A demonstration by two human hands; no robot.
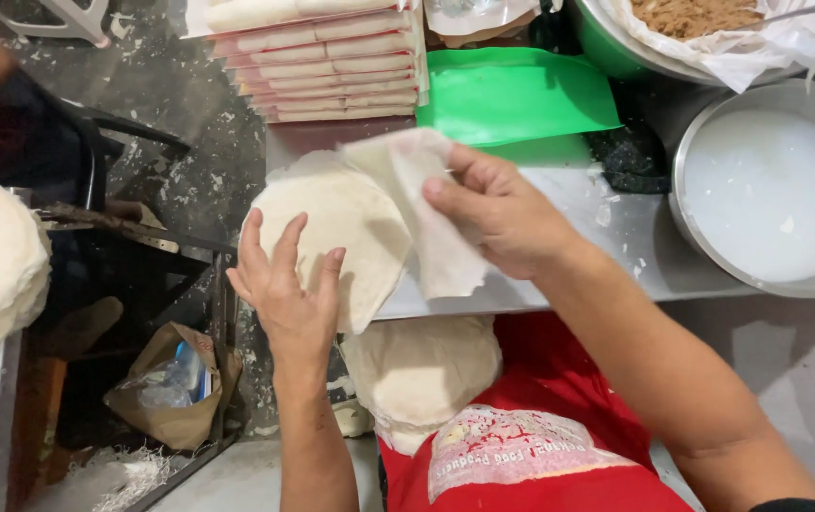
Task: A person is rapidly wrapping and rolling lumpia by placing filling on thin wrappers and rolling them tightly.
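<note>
Right hand (498, 213) pinched a thin wrapper (426, 204), peeling it upward. Left hand (284, 280) lay flat, fingers spread, on the round sheet (341, 223) at the tabletop (635, 237) edge.

Off-white round wrapper (332, 228); pale pink-and-cream stack of folded rolls (322, 62); bright green plastic sheet (512, 95); milky white liquid in grey metal bowl (687, 152); red apron (540, 446) with whitish print.

Thin, pale round wrapper (336, 228) lying flat at the near edge of the counter (635, 237), partly overhanging it. Second sheet (431, 213), equally thin and off-white, lifted off it, folded and drooping, its edge crumpled.
</note>
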